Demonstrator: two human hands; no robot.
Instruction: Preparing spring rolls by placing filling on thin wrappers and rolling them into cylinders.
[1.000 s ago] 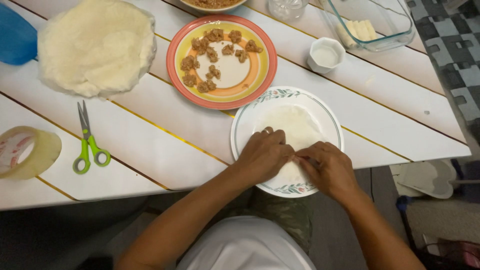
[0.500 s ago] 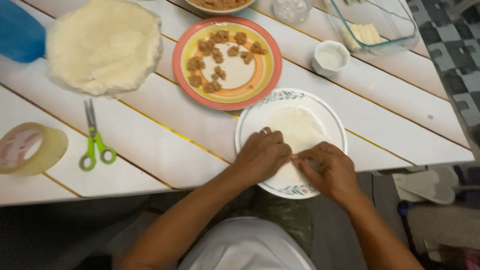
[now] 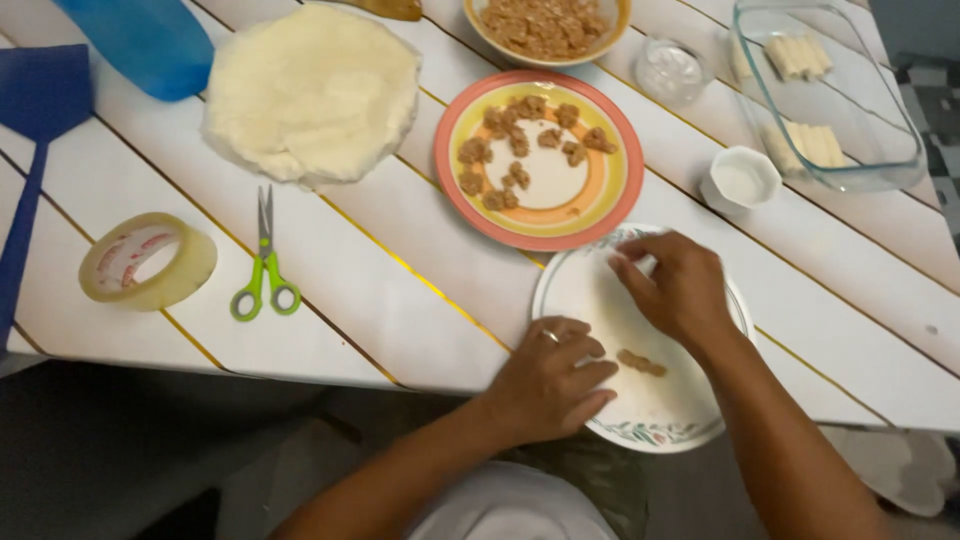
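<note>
A thin pale wrapper point(image 3: 612, 305) lies flat on a white plate with a floral rim point(image 3: 650, 438) at the table's near edge. A short strip of brown filling point(image 3: 640, 362) sits on the wrapper's near part. My left hand point(image 3: 555, 385), a ring on one finger, rests on the wrapper's near left edge with its fingers bent and holds it down. My right hand point(image 3: 675, 285) is over the plate's far side, its fingertips pinching the wrapper's far edge. An orange and yellow plate point(image 3: 455, 195) with several lumps of filling stands just beyond.
A stack of round wrappers point(image 3: 315, 90) lies at the back left, with green-handled scissors point(image 3: 263, 260) and a tape roll point(image 3: 148, 260) nearer. Far right: a glass dish point(image 3: 880, 150) with rolled pieces and a small white cup point(image 3: 742, 178). A filling bowl point(image 3: 545, 25), a blue bottle point(image 3: 150, 40) and a blue swatter point(image 3: 35, 150) are also here.
My right hand has left the near edge, where both hands met, and gone to the wrapper's far edge. The filling strip now shows. The view has shifted.
</note>
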